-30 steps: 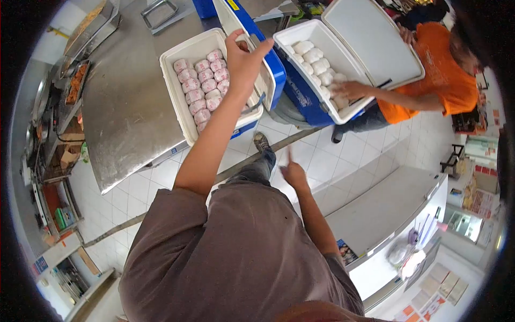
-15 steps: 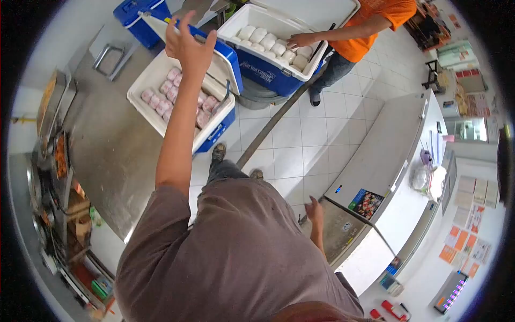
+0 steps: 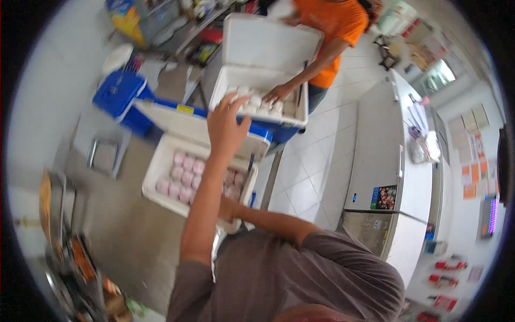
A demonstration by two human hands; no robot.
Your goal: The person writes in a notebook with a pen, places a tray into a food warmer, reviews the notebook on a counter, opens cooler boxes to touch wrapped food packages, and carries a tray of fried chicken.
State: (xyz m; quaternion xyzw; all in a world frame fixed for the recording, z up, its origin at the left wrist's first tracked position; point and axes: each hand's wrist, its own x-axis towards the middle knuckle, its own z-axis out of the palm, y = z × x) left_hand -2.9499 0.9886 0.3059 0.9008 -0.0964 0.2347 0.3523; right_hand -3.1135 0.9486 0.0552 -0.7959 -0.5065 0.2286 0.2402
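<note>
My left hand [image 3: 228, 124] is raised above the near cooler, in front of its open lid [image 3: 177, 126]; the fingers are apart and hold nothing. Beneath my left forearm, my right hand [image 3: 228, 208] reaches to the near edge of the white-lined cooler [image 3: 153, 180]; its fingers are too blurred and covered to read. Inside this cooler lie several rows of round wrapped packs [image 3: 185, 174] with pinkish print. Behind it stands a second open cooler [image 3: 303, 107] with white rounded packs [image 3: 249, 102], which a co-worker's hand [image 3: 278, 94] touches.
The near cooler stands on a steel table [image 3: 123, 225]. A metal tray [image 3: 104, 155] and a closed blue cooler [image 3: 118, 96] are at the back left. A person in an orange shirt [image 3: 330, 24] stands behind the second cooler. White freezers [image 3: 375, 145] line the right side.
My right hand has moved from beside my body to the near cooler's edge. My left hand stays raised with spread fingers. The view has shifted, and the second cooler's lid shows more fully.
</note>
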